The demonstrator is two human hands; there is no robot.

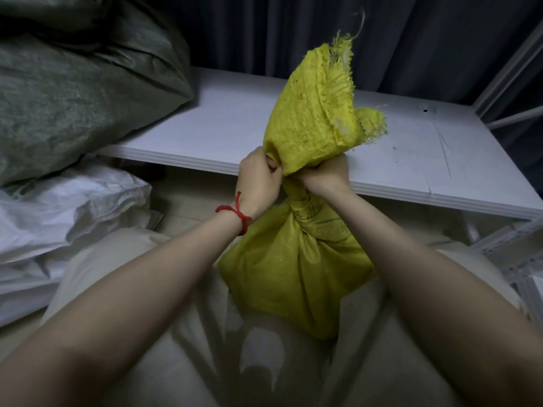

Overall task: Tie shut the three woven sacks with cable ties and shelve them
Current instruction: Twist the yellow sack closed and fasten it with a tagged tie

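A yellow woven sack [296, 271] stands upright between my knees, its neck bunched tight and its frayed mouth flaring upward in front of the white shelf board [223, 127]. My left hand [258, 177], with a red string on its wrist, grips the left side of the neck. On the right side my right hand [326, 174] grips the same neck, the two hands almost touching. No cable tie shows; the fingers hide the gathered part. A grey-green woven sack [73, 92] lies on the shelf at the left, and a white woven sack [64, 212] lies on the floor below it.
The shelf's white metal frame [511, 245] rises at the right, with a dark curtain behind the shelf. My light trousers fill the bottom of the view.
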